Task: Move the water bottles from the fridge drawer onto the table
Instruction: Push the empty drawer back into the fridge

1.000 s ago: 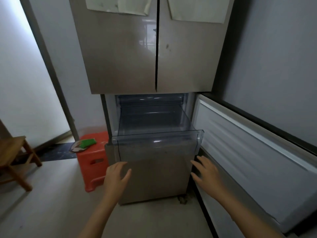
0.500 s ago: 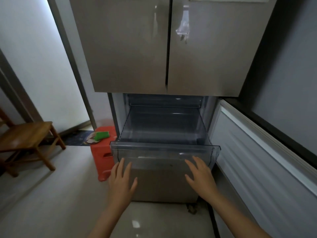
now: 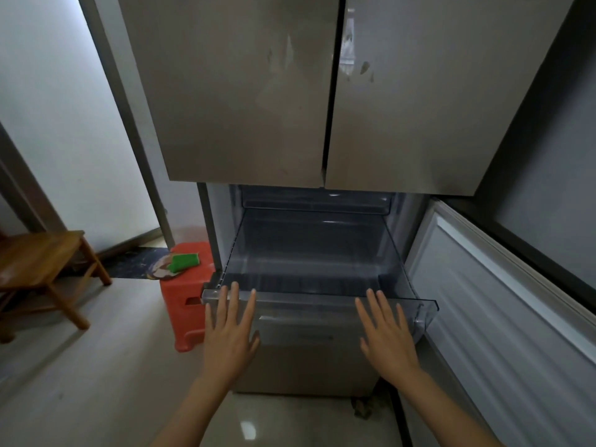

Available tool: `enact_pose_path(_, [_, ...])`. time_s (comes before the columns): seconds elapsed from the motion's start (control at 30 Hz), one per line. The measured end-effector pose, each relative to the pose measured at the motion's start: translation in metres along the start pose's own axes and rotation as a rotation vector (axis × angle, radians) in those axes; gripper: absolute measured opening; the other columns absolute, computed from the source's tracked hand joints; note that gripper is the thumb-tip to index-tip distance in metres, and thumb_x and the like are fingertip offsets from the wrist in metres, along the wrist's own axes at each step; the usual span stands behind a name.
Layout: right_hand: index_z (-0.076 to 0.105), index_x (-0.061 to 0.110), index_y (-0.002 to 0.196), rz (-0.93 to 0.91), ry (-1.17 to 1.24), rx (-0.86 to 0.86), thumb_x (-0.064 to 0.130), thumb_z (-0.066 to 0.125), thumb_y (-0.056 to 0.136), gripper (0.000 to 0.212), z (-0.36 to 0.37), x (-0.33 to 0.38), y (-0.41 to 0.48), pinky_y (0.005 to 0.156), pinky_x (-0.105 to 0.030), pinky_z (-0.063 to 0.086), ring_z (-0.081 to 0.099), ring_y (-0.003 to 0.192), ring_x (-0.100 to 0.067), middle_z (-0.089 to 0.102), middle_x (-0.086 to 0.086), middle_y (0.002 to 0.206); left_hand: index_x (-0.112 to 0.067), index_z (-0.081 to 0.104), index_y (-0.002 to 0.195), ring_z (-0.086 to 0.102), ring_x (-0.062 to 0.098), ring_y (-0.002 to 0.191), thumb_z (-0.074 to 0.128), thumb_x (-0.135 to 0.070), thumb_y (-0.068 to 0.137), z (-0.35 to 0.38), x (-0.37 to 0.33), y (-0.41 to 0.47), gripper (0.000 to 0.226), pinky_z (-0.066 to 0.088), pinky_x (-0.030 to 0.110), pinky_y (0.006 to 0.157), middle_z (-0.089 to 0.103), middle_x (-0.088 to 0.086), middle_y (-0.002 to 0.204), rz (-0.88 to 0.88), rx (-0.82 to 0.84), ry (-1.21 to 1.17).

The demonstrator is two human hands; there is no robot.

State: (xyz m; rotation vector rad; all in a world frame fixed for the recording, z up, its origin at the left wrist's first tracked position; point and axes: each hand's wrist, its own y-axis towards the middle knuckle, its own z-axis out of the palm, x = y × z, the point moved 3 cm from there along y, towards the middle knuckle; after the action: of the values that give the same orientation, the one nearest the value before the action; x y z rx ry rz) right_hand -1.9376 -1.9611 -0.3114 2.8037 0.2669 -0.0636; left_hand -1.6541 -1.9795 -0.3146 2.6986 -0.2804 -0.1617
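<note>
Over on the left there's a wooden stool (image 3: 38,262), then an orange plastic stool (image 3: 190,298) with a green thing (image 3: 184,262) on top, right beside the fridge (image 3: 322,91). My left hand (image 3: 230,333) is flat, fingers spread, holding nothing, its fingertips (image 3: 234,287) on the front lip of the fridge drawer (image 3: 309,300). The clear drawer sticks out toward me, long side running left to right. I don't see any bottles inside. My right hand (image 3: 387,337) is flat and empty too, against the drawer front near its right end. The lower fridge door (image 3: 503,301) hangs wide on the right.
</note>
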Motion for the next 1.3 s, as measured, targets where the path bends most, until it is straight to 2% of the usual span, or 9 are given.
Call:
enact_pose_path(0.1, [-0.001,0.016,0.148,0.019,0.0,0.033,0.024,0.086,0.048,0.132,0.012,0.0,0.0,0.11,-0.043,0.0,-0.013,0.143,-0.021,0.027,-0.011,0.145,-0.022,0.013,0.147,-0.009,0.026,0.143,0.087,-0.041,0.046,0.017,0.011,0.001,0.126,0.006,0.052,0.111,-0.01,0.009,0.156,0.019,0.046,-0.005])
enact_pose_path(0.23, [0.03,0.01,0.138,0.015,-0.033,-0.087,0.02,0.079,0.055,0.097,0.023,-0.002,-0.011,0.111,-0.044,0.002,-0.008,0.143,-0.023,-0.004,-0.01,0.156,-0.024,0.002,0.147,-0.007,0.027,0.143,0.087,-0.038,0.047,0.023,0.013,-0.004,0.131,-0.002,0.045,0.11,-0.01,0.009,0.155,0.037,-0.012,-0.004])
enact_pose_path(0.3, [0.025,0.012,0.142,0.021,-0.071,-0.166,0.023,0.062,0.065,0.086,0.03,-0.005,-0.02,0.112,-0.046,0.001,-0.006,0.144,-0.024,-0.009,-0.008,0.156,-0.023,0.005,0.147,-0.005,0.028,0.143,0.086,-0.036,0.047,0.027,0.014,-0.012,0.13,0.0,0.046,0.11,-0.007,0.012,0.155,0.036,-0.06,-0.002])
enact_pose_path(0.47, [-0.001,0.019,0.148,0.062,-0.144,-0.13,0.02,0.084,0.046,0.133,0.038,-0.005,-0.018,0.112,-0.049,-0.005,-0.008,0.143,-0.028,-0.011,-0.01,0.155,-0.026,0.0,0.147,-0.006,0.026,0.143,0.043,-0.038,0.067,0.035,0.025,-0.017,0.092,-0.003,0.043,0.113,-0.01,0.008,0.156,0.098,-0.096,0.036])
enact_pose_path(0.67, [0.011,0.015,0.143,0.124,-0.14,-0.158,0.015,0.083,0.051,0.117,0.04,-0.007,0.002,0.111,-0.049,-0.002,-0.009,0.143,-0.028,-0.014,-0.01,0.154,-0.026,-0.003,0.146,-0.01,0.025,0.143,0.089,-0.027,0.043,0.039,0.013,0.004,0.139,-0.003,0.044,0.111,-0.015,0.007,0.155,0.08,0.019,-0.047])
enact_pose_path(0.8, [-0.001,0.014,0.147,0.13,-0.153,-0.167,0.015,0.083,0.05,0.129,0.043,-0.011,0.016,0.112,-0.047,-0.001,-0.01,0.143,-0.028,0.012,-0.018,0.152,-0.027,-0.003,0.146,-0.008,0.025,0.143,0.089,-0.027,0.04,0.046,0.014,0.016,0.141,-0.005,0.043,0.113,-0.013,0.006,0.155,0.06,0.064,-0.099])
enact_pose_path(1.03, [0.04,0.007,0.131,0.225,-0.133,-0.115,0.012,0.086,0.046,0.097,0.038,-0.006,0.065,0.094,-0.059,0.038,0.038,0.125,-0.04,0.05,-0.025,0.131,-0.021,0.02,0.144,-0.004,0.031,0.142,0.087,-0.043,0.04,0.058,0.023,0.062,0.125,0.011,0.047,0.109,-0.014,0.012,0.154,0.049,0.155,-0.075])
enact_pose_path(1.17, [0.062,0.003,0.117,0.293,-0.125,-0.037,0.008,0.088,0.039,0.082,0.037,-0.005,0.094,0.079,-0.062,0.046,0.057,0.108,-0.045,0.058,-0.028,0.119,-0.027,0.022,0.142,0.0,0.032,0.14,0.086,-0.045,0.039,0.067,0.026,0.086,0.123,0.021,0.053,0.106,-0.016,0.015,0.153,0.028,0.211,-0.088])
enact_pose_path(1.3, [0.063,-0.001,0.113,0.33,-0.094,-0.025,0.004,0.087,0.038,0.078,0.036,-0.001,0.117,0.077,-0.062,0.046,0.058,0.104,-0.048,0.058,-0.034,0.114,-0.033,-0.014,0.142,-0.039,0.026,0.129,0.072,-0.046,0.069,0.067,0.027,0.112,0.114,-0.002,0.049,0.112,-0.046,0.009,0.14,0.015,0.337,-0.039])
